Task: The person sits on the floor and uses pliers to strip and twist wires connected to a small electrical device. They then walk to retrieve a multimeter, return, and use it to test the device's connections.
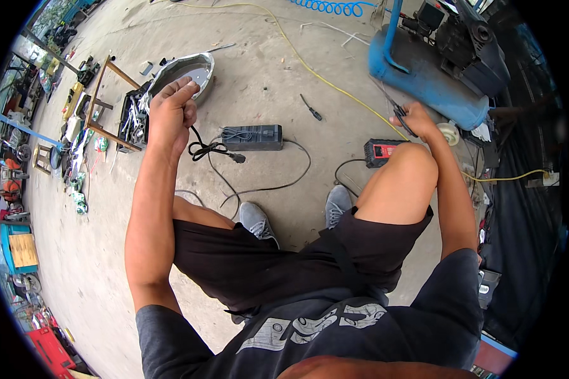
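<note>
My left hand [174, 110] is closed, raised on the left in front of a shallow metal basin [203, 68]. From below its fingers hangs a black power cord [202, 150], looped in a bundle with a plug at its end. My right hand [416, 120] is wrapped round a dark tool that looks like scissors [400, 115], its thin end pointing up and left. Between my hands, a black power adapter box [253, 139] lies on the floor with a cable running from it. Beyond it lies a short piece of cord with a plug [311, 108]. A red and black charger [380, 151] sits partly behind my right knee.
A blue air compressor [423, 82] stands at the far right. Across the concrete floor runs a yellow cord [316, 72]. On the left are a tray of metal tools [133, 120] and a wooden frame [110, 104]. A blue coiled hose [335, 7] lies at the far edge.
</note>
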Demonstrator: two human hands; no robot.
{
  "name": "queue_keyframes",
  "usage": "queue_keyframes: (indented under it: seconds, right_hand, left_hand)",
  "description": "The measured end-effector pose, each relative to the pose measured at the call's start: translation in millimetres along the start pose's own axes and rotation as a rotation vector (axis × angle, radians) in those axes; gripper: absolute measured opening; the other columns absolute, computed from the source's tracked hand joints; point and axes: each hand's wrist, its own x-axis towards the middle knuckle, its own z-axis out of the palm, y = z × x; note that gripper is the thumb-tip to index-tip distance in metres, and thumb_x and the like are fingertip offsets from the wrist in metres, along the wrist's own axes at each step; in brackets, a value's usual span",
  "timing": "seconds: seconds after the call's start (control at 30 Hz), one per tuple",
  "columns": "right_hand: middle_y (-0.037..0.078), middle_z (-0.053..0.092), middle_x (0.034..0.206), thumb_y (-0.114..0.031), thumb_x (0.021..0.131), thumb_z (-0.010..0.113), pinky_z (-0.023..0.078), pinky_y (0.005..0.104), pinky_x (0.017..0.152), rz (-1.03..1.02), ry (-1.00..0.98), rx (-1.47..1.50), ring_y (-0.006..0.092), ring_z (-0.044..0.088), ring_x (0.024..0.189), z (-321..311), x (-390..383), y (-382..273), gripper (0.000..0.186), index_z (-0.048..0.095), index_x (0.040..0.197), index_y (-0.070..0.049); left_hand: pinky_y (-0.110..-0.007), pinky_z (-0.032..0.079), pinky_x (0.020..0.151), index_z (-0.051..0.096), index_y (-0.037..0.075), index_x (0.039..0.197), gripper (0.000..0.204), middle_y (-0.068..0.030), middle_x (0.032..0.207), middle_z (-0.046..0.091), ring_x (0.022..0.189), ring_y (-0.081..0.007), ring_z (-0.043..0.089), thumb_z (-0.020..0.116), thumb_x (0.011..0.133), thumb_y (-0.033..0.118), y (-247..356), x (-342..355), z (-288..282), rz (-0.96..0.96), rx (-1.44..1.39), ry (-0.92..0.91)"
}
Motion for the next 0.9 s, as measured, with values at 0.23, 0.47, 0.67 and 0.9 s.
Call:
queue_keyframes:
  seconds: [0.23, 0.47, 0.67, 0.9]
  right_hand:
    - [0.013, 0.063, 0.076, -0.021, 0.079, 0.075, 0.048, 0.0402, 0.064, 0.153, -0.176, -0.278, 0.0253, 0.061, 0.069, 92, -69, 113, 0.026, 0.062, 0.084, 0.001]
    - [0.018, 0.065, 0.082, -0.021, 0.080, 0.069, 0.049, 0.0445, 0.070, 0.294, -0.162, -0.253, 0.0323, 0.062, 0.076, 174, -150, 174, 0.027, 0.059, 0.090, 0.003]
    - [0.023, 0.066, 0.088, -0.021, 0.082, 0.065, 0.050, 0.0482, 0.075, 0.335, -0.027, -0.204, 0.0384, 0.064, 0.082, 230, -186, 192, 0.029, 0.058, 0.095, 0.004]
    - [0.029, 0.067, 0.095, -0.021, 0.084, 0.059, 0.051, 0.0524, 0.081, 0.411, 0.090, -0.149, 0.0454, 0.065, 0.090, 270, -214, 202, 0.032, 0.055, 0.101, 0.005]
  left_hand:
    - [-0.020, 0.025, 0.046, 0.050, -0.004, 0.122, 0.034, -0.0030, 0.089, 0.056, 0.054, -0.0046, 0.036, 0.061, 0.091, 0.005, 4, -7, 0, -0.023, -0.060, -0.022]
    - [-0.020, 0.027, 0.047, 0.051, -0.008, 0.123, 0.038, -0.0037, 0.085, 0.055, 0.056, -0.0057, 0.038, 0.064, 0.090, 0.007, 1, -1, 3, 0.003, -0.089, -0.058]
    - [-0.019, 0.025, 0.045, 0.051, -0.006, 0.124, 0.036, -0.0024, 0.090, 0.054, 0.054, -0.0038, 0.036, 0.062, 0.092, 0.007, -2, 2, 15, -0.019, -0.066, -0.109]
    - [-0.018, 0.026, 0.047, 0.054, -0.004, 0.125, 0.036, -0.0044, 0.099, 0.060, 0.056, -0.0040, 0.035, 0.062, 0.093, 0.010, -18, 23, 2, -0.045, -0.072, -0.189]
